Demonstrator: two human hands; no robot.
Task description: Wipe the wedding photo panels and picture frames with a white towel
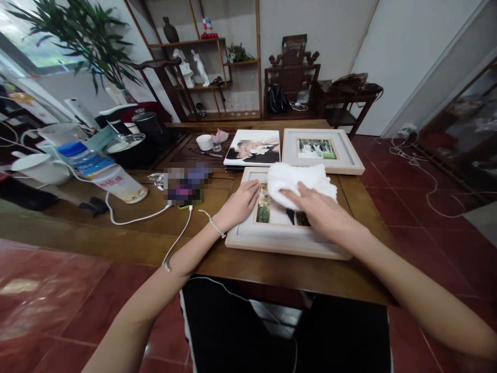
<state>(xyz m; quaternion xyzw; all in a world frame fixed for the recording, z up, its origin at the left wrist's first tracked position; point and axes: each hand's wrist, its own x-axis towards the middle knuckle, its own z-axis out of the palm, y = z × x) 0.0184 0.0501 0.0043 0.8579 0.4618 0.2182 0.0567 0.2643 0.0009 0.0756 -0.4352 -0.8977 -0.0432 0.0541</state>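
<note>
A picture frame [248, 235] with a pale border lies flat on the wooden table in front of me. Its photo is partly covered by a white cloth [303, 178]. My right hand [312, 204] grips this cloth and presses it on the frame's upper middle, with the fingers partly hidden in its folds. On the frame's left side rests my left hand [241, 202], its fingers stretched out and holding nothing. Just behind lie a second framed photo [345, 153] and, to its left, a photo panel [254, 137] on top of a dark stack.
On the left stand a blue-capped bottle [83, 155], a white-and-clear cup [124, 184], a white pot [41, 166] and a dark kettle [149, 124]. A white cable [135, 221] runs to a blurred device. Small white cups [204, 142] sit on the tea tray.
</note>
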